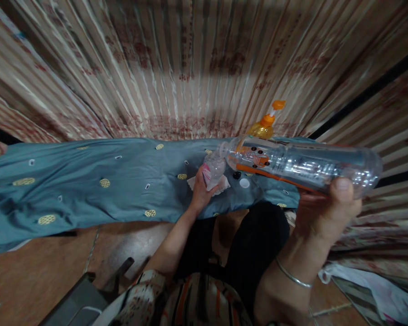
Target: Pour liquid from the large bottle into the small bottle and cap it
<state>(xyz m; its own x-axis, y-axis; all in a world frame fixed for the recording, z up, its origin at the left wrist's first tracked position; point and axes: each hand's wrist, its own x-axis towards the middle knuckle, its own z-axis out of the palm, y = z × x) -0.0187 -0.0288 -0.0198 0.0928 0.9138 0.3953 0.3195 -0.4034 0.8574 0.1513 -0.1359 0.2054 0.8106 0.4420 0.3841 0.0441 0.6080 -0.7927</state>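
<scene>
My right hand [321, 213] grips a large clear plastic bottle [302, 165] with an orange label, tipped on its side so its open neck points left. My left hand [200, 192] holds a small clear bottle [213, 170] upright on the blue cloth [88, 185], its mouth right at the big bottle's neck. A white paper [192, 182] lies under the small bottle. A black cap [237, 175] and a white cap [244, 183] rest on the cloth just right of my left hand.
An orange pump bottle [264, 124] stands behind the big bottle. A striped curtain [190, 68] hangs behind the cloth. Brown floor tiles [37, 267] lie in front, with a dark object [85, 294] at lower left and a white bag [377, 290] at lower right.
</scene>
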